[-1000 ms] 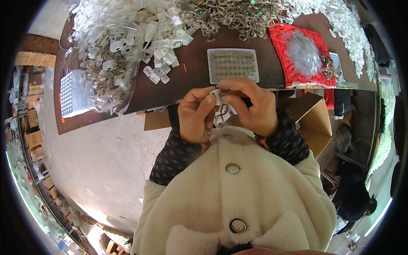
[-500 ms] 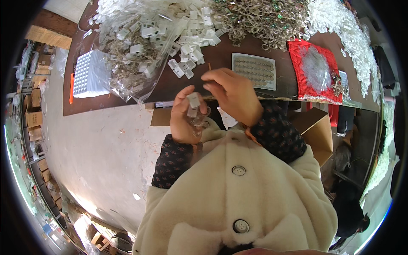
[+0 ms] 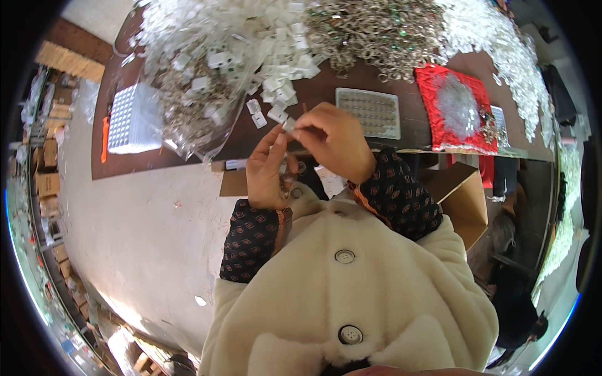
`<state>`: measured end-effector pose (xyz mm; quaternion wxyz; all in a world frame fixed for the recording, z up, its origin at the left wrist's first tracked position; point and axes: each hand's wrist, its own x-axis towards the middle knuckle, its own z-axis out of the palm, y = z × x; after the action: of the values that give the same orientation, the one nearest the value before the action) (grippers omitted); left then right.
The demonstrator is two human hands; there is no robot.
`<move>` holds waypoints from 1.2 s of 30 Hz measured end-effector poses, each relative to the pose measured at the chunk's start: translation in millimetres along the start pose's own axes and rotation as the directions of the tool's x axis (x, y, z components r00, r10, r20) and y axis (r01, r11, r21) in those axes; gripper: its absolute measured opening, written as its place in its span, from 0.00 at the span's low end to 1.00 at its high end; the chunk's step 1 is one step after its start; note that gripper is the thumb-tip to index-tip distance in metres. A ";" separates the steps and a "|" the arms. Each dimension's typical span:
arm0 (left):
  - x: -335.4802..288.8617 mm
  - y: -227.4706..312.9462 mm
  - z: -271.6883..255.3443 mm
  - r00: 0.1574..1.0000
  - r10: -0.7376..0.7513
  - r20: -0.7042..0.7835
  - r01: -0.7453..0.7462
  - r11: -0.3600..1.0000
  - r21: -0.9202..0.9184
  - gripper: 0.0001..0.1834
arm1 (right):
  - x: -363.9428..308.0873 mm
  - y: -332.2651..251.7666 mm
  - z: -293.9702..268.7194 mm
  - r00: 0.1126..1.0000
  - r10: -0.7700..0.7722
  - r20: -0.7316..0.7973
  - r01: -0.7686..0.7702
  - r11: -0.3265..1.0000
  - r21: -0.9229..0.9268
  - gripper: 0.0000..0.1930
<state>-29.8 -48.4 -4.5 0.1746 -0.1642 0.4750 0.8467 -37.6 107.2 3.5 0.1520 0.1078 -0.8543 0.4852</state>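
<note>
My left hand (image 3: 266,172) is raised at the table's front edge, fingers curled around small clear, shiny pieces (image 3: 288,177) in the palm. They are partly hidden, and I cannot make out their exact kind. My right hand (image 3: 338,141) comes in from the right, thumb and fingers pinching a small white plastic card (image 3: 289,124) just above my left fingertips. Behind the hands, loose white cards (image 3: 256,114) lie at the edge of a large heap (image 3: 279,69) of similar ones.
A clear bag of metal pieces and cards (image 3: 194,106) lies left, beside stacked white dimpled trays (image 3: 133,119). Right of my hands are a tray of small round pieces (image 3: 369,113) and a red cloth (image 3: 429,94) with clear plastic. Metal rings (image 3: 376,37) are heaped behind. A cardboard box (image 3: 467,200) stands below.
My right hand has moved down and left to my left fingertips and now pinches a white card there. The white card that lay across my left fingers no longer shows there.
</note>
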 end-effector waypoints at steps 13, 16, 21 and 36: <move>8.9 -23.4 31.9 0.926 -0.172 0.336 0.162 0.985 0.058 0.17 | 37.7 62.6 -159.1 0.892 -0.231 -0.388 -0.093 0.747 -0.659 0.22; 9.0 -24.2 32.9 0.933 -0.177 0.313 0.179 0.984 0.022 0.14 | 47.4 87.3 -164.6 0.928 -0.128 -0.350 -0.164 0.703 -0.692 0.25; 9.6 -22.8 31.5 0.922 -0.232 0.310 0.202 0.971 0.125 0.16 | 39.4 107.4 -167.2 0.945 0.026 -0.325 -0.226 0.771 -0.596 0.17; 11.0 -40.0 41.9 0.928 -0.213 0.304 0.170 0.972 0.164 0.17 | -55.7 91.2 -171.0 0.949 0.176 -0.263 -0.268 0.889 -0.371 0.27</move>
<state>-26.2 8.7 -18.5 0.3419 -0.0582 0.4781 0.8069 10.4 302.8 -6.9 0.2087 -0.0795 -0.9199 0.3224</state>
